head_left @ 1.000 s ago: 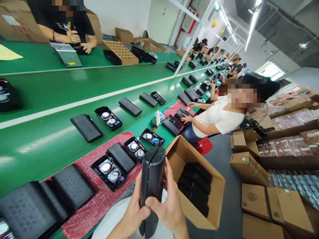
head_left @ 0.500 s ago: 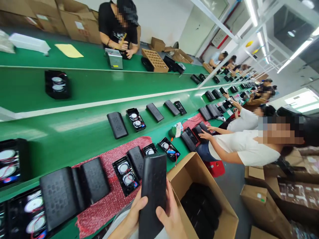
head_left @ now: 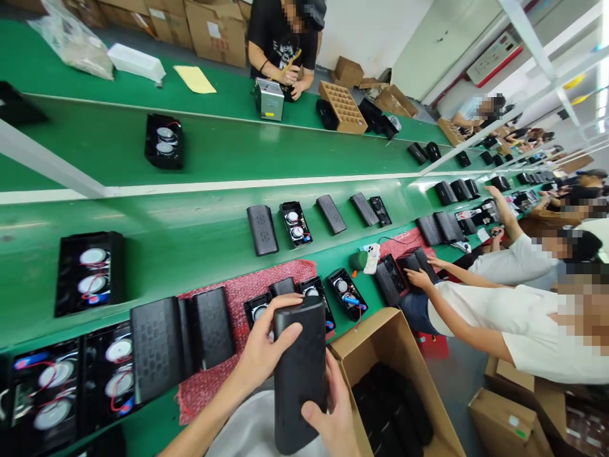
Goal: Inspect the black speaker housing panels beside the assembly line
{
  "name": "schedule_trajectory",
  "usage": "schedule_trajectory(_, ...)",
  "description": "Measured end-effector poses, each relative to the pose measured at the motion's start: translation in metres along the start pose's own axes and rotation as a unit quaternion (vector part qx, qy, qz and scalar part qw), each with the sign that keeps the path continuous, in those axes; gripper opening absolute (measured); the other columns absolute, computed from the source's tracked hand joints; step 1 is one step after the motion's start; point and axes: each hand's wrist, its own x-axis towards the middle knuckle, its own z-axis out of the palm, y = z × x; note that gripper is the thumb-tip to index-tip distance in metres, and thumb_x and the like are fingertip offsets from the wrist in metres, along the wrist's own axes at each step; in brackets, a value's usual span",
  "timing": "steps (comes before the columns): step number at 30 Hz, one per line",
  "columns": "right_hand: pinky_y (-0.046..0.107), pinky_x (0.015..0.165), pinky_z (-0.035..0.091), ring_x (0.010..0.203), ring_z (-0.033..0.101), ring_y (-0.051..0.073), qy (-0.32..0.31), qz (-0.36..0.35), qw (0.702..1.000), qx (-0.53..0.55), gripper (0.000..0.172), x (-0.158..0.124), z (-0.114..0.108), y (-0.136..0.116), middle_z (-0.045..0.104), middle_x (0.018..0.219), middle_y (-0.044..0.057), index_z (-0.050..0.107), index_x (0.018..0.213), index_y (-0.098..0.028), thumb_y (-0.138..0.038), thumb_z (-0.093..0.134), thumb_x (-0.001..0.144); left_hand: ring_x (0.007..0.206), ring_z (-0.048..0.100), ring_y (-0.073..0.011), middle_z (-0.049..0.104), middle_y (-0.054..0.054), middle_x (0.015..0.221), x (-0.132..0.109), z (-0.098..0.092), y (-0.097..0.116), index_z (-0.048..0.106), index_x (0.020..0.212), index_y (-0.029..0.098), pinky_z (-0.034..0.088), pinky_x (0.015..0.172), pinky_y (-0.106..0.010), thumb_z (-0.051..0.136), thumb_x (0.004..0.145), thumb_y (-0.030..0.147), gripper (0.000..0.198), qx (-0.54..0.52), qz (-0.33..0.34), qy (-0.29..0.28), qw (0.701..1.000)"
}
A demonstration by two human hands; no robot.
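At lower centre of the frame, the left hand [head_left: 261, 351] curls over the top of an upright black speaker housing [head_left: 299, 374] while the right hand [head_left: 333, 416] clasps its lower side, steadying it above the cardboard box [head_left: 380, 339] beside the green bench [head_left: 200, 235].

The black speaker case [head_left: 299, 374] hides the open units on the red bubble wrap [head_left: 247, 298] behind it, and the cardboard box [head_left: 380, 346] beside it runs off the bottom edge.
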Motion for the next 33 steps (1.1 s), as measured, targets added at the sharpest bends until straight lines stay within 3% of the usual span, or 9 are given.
schedule_trajectory(4, 0.049, 0.121, 0.054, 0.147, 0.061, 0.035, -0.013, -0.003, 0.999, 0.029, 0.101, 0.002, 0.005, 0.000, 0.062, 0.160, 0.013, 0.049, 0.162, -0.032, -0.058, 0.094, 0.075, 0.120, 0.072, -0.0317, 0.081, -0.009, 0.123, 0.006, -0.005, 0.000, 0.083, 0.109, 0.028, 0.052, 0.109, -0.044, 0.076, 0.090, 0.062, 0.040, 0.009, 0.029, 0.025, 0.999)
schedule_trajectory(10, 0.046, 0.120, 0.056, 0.142, 0.066, 0.033, -0.034, -0.006, 0.996, 0.082, 0.095, 0.001, 0.015, -0.009, 0.068, 0.154, 0.010, 0.058, 0.156, -0.034, -0.065, 0.093, 0.073, 0.113, 0.074, -0.0286, 0.081, -0.008, 0.123, 0.010, -0.016, 0.007, 0.090, 0.090, 0.030, 0.053, 0.105, -0.042, 0.044, 0.108, 0.062, 0.059, 0.007, 0.030, 0.052, 0.998)
schedule_trajectory(14, 0.045, 0.116, 0.059, 0.137, 0.070, 0.032, -0.034, -0.007, 0.993, 0.109, 0.090, 0.000, 0.019, -0.009, 0.071, 0.149, 0.009, 0.063, 0.152, -0.035, -0.066, 0.093, 0.073, 0.137, 0.065, -0.0306, 0.075, -0.004, 0.142, 0.000, -0.023, 0.001, 0.087, 0.115, 0.034, 0.041, 0.124, -0.044, 0.042, 0.109, 0.061, 0.053, -0.018, -0.010, 0.034, 0.999)
schedule_trajectory(18, 0.048, 0.125, 0.052, 0.151, 0.058, 0.033, 0.008, 0.001, 0.999, 0.047, 0.095, 0.015, 0.030, -0.001, 0.063, 0.160, 0.010, 0.057, 0.157, -0.031, -0.067, 0.089, 0.076, 0.153, 0.052, -0.0353, 0.058, -0.007, 0.166, -0.038, -0.023, -0.030, 0.064, 0.151, 0.033, 0.036, 0.132, -0.050, 0.074, 0.091, 0.065, 0.068, -0.084, -0.111, 0.067, 0.988)
schedule_trajectory(20, 0.049, 0.131, 0.043, 0.157, 0.050, 0.032, 0.032, 0.016, 0.999, -0.034, 0.094, 0.036, 0.044, 0.001, 0.054, 0.167, 0.009, 0.051, 0.163, -0.030, -0.064, 0.086, 0.082, 0.149, 0.057, -0.0406, 0.064, -0.013, 0.159, -0.054, -0.023, -0.051, 0.065, 0.146, 0.027, 0.043, 0.128, -0.055, 0.093, 0.070, 0.064, 0.089, -0.103, -0.203, 0.088, 0.970)
schedule_trajectory(22, 0.050, 0.135, 0.038, 0.160, 0.046, 0.030, 0.015, 0.027, 0.994, -0.103, 0.091, 0.060, 0.059, 0.000, 0.047, 0.172, 0.008, 0.046, 0.166, -0.029, -0.060, 0.081, 0.088, 0.144, 0.061, -0.0420, 0.069, -0.018, 0.151, -0.054, -0.032, -0.071, 0.066, 0.139, 0.022, 0.046, 0.125, -0.057, 0.092, 0.068, 0.067, 0.088, -0.107, -0.227, 0.122, 0.960)
schedule_trajectory(26, 0.046, 0.121, 0.055, 0.155, 0.053, 0.028, -0.013, -0.006, 0.987, -0.160, 0.072, 0.084, 0.063, 0.016, 0.047, 0.172, 0.006, 0.056, 0.159, -0.033, -0.062, 0.071, 0.095, 0.126, 0.074, -0.0363, 0.077, -0.017, 0.136, 0.015, -0.087, -0.094, 0.055, 0.151, 0.020, 0.059, 0.111, -0.051, 0.088, 0.080, 0.057, 0.087, -0.088, -0.215, 0.205, 0.951)
schedule_trajectory(30, 0.046, 0.097, 0.069, 0.122, 0.077, 0.034, 0.088, 0.012, 0.989, -0.116, 0.063, 0.057, 0.015, 0.067, 0.076, 0.140, 0.014, 0.079, 0.132, -0.029, -0.071, 0.079, 0.084, 0.110, 0.076, -0.0273, 0.075, -0.014, 0.131, 0.132, -0.158, -0.101, 0.055, 0.150, 0.018, 0.063, 0.101, -0.051, 0.076, 0.098, 0.035, 0.059, -0.025, -0.219, 0.287, 0.932)
schedule_trajectory(33, 0.054, 0.085, 0.071, 0.107, 0.081, 0.042, 0.184, 0.048, 0.975, -0.113, 0.068, 0.031, -0.023, 0.104, 0.084, 0.118, 0.016, 0.086, 0.114, -0.031, -0.082, 0.082, 0.070, 0.112, 0.074, -0.0272, 0.072, -0.012, 0.133, 0.191, -0.188, -0.095, 0.064, 0.138, 0.018, 0.064, 0.098, -0.051, 0.074, 0.100, 0.035, 0.042, 0.036, -0.221, 0.315, 0.922)
